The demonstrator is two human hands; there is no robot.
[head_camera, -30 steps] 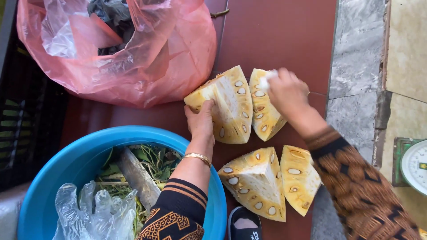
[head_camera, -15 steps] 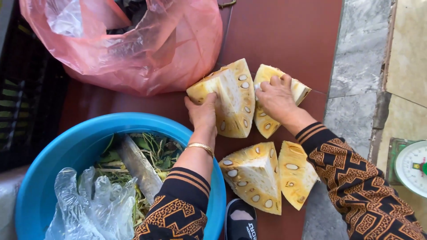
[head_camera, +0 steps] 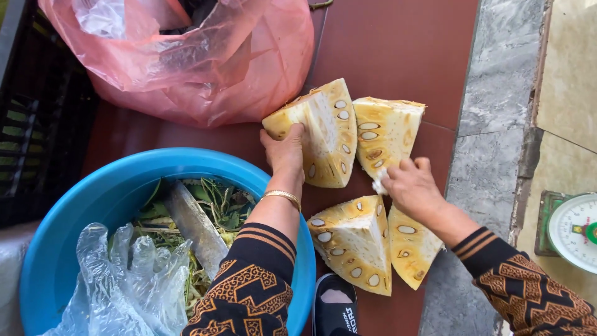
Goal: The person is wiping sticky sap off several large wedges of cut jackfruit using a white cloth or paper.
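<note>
- The work in hand was four cut jackfruit wedges lying on the red-brown floor (head_camera: 398,56), near the edge of a grey stone kerb (head_camera: 497,99).
- The left hand (head_camera: 285,151) rested on the upper left wedge (head_camera: 320,134), fingers curled over its lower rind edge, steadying it rather than lifting it.
- The right hand (head_camera: 411,186) was closed round a small white wad (head_camera: 378,184), pressed to the lower cut face of the upper right wedge (head_camera: 385,127). The hands were apart, one on each upper wedge.
- The lower left wedge (head_camera: 354,242) and lower right wedge (head_camera: 407,249) lay untouched, just below the hands.
- Risk, as judged: the cut faces looked wet with sap; the wad could stick or shred, and a sticky left palm could lose its hold so the wedge tipped flesh-down onto the floor.
- Risk, as judged: a large blade (head_camera: 196,227) lay in the blue basin (head_camera: 68,211) among green trimmings, partly under a clear plastic glove (head_camera: 118,280); a blind reach there could cut.
- Packages: a pink plastic bag (head_camera: 186,62), bulging and translucent, sat at the top left, touching the upper left wedge's tip. No label was legible.
- A white round scale dial (head_camera: 575,230) on a green base stood at the right edge.
</note>
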